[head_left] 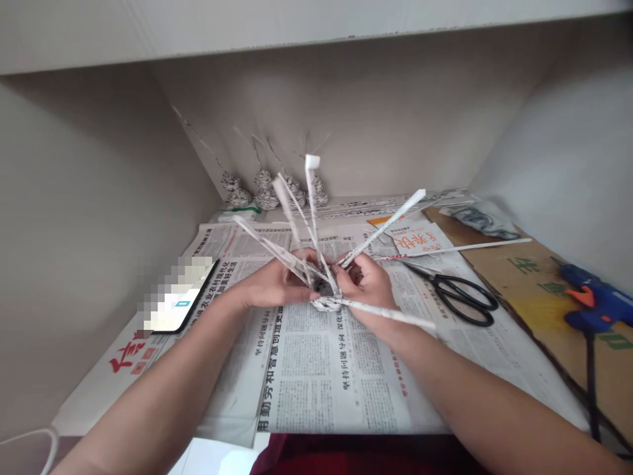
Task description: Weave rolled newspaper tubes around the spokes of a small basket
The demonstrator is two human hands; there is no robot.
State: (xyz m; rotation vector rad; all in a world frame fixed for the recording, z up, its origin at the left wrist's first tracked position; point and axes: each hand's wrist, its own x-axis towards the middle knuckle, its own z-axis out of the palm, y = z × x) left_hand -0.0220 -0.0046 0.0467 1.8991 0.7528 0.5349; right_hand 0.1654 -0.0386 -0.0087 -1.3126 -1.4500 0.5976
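Single head-worn view, aimed forward and down, newspaper-covered table point(316, 369) seen from close above, back wall point(346, 112) faced, no second view recorded.

Small woven paper base point(327, 301), made of rolled newspaper tubes, grey-white w/ print, round & low, sits in the middle of the newspaper sheet, approx at desk level. Held between both hands: left hand point(277, 284) grips its left side, right hand point(368, 285) its right, fingers curled onto it. Loose paper tubes point(312, 204) fan up & outward from the base like spokes: several lean up-left, one stands nearly upright w/ a bent tip, one slants up-right, one runs low to the right past the right wrist.
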